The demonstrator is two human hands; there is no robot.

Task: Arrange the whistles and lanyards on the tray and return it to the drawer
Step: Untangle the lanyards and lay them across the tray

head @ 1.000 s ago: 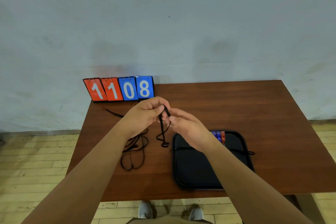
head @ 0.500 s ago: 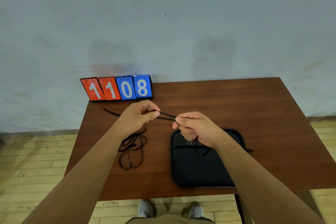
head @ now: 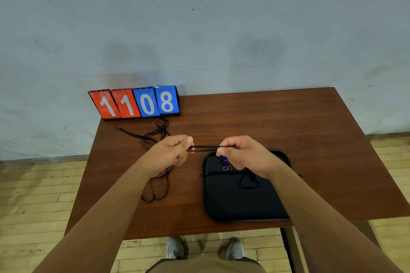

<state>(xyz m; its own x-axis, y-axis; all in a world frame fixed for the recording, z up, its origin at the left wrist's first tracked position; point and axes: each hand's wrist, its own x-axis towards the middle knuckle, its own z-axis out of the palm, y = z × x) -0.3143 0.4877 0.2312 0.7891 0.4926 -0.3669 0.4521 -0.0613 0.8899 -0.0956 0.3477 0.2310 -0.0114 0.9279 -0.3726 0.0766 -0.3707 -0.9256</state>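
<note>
As L hand (head: 170, 153), R hand (head: 245, 155) pinch it, lanyard (head: 205, 148) taut btwn them, near tray (head: 233, 204)

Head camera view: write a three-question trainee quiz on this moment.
1. True or false: the left hand and the right hand pinch the same black lanyard, stretched between them above the table.
2. Where is the blue whistle? A) on the black tray; B) in the left hand; C) on the floor.
3. Fill in: the flip scoreboard at the table's far left corner reads ____.

Key: 1 true; 2 A; 3 1108.
</note>
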